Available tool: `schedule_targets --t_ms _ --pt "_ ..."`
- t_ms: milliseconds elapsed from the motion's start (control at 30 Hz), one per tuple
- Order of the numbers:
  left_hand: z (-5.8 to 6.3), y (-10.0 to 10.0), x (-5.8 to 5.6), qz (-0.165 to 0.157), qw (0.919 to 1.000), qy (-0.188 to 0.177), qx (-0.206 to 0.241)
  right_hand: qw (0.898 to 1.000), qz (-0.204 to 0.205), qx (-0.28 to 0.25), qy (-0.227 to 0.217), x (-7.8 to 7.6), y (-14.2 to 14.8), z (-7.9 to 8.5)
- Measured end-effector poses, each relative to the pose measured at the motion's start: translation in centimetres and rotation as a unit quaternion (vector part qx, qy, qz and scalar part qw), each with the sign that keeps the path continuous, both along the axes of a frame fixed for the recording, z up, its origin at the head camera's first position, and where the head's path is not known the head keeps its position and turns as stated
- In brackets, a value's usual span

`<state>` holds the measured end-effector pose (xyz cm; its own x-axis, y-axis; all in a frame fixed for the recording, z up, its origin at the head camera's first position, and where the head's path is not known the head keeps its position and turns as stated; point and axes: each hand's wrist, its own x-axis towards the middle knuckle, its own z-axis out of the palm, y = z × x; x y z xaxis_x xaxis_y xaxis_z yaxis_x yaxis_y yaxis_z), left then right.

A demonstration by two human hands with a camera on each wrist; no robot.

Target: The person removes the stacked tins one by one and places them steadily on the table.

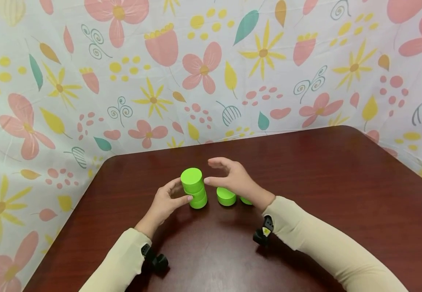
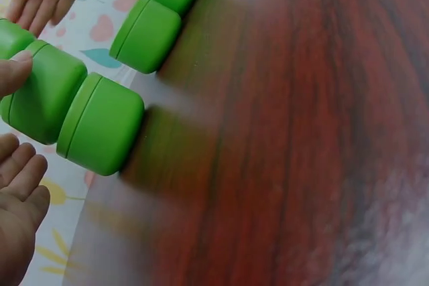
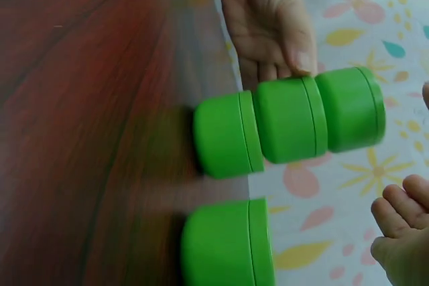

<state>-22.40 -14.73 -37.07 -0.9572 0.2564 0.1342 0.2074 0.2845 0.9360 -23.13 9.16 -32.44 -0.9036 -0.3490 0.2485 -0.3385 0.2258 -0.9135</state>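
Note:
Three bright green lidded round jars stand in a stack; the top jar (image 1: 191,180) sits a little off line over the middle jar (image 3: 288,122) and the bottom jar (image 2: 104,125). My left hand (image 1: 165,205) holds the stack at the middle jar, its thumb on the near side and some fingers passing behind. To the right of the stack, my right hand (image 1: 234,178) hovers beside the top jar, apart from it, fingers spread and holding nothing. Below it a single green jar (image 1: 226,197) stands on the table, and another green jar (image 1: 246,200) is partly hidden by the right wrist.
The jars stand on a dark reddish-brown wooden table (image 1: 305,182) with rounded far corners. A flower-printed cloth (image 1: 211,109) hangs behind and at the sides. Each wrist carries a small black camera, such as the one on the left wrist (image 1: 156,259).

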Motion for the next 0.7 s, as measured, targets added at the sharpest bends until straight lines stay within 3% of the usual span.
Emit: schedule_targets --t_ms 167,467,700 --pt "-0.3 0.1 0.0 0.008 0.9999 -0.001 0.009 1.0 0.018 0.021 -0.012 -0.4 -1.9 -0.3" --pt "-0.6 0.5 -0.1 -0.006 0.9985 0.009 0.054 0.999 -0.007 0.037 -0.012 -0.4 -3.6 -1.0" --pt "-0.6 0.6 -0.1 -0.004 0.9982 0.014 0.059 0.999 -0.029 0.02 -0.002 -0.3 -4.0 -1.3"
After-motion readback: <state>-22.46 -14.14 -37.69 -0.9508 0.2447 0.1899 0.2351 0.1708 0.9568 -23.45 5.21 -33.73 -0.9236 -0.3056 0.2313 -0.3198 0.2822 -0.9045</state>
